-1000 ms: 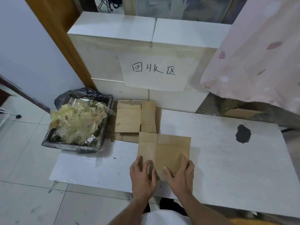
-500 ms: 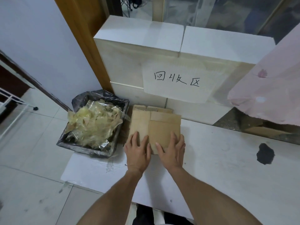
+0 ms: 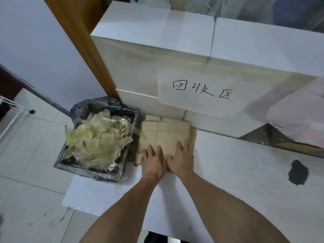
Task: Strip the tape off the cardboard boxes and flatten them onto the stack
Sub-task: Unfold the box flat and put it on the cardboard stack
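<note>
A flattened brown cardboard box lies creased on top of the cardboard stack, against the white boxes at the surface's far edge. Left hand and right hand press on it, fingers straight and spread, grasping nothing.

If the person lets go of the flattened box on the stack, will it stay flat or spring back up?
The flattened box probably stays nearly flat: it looks thin and creased, lying level on the stack. Its folds may lift slightly, since both the left hand and right hand press on it with straight fingers. It looks light, so a nudge would likely slide it.
</note>
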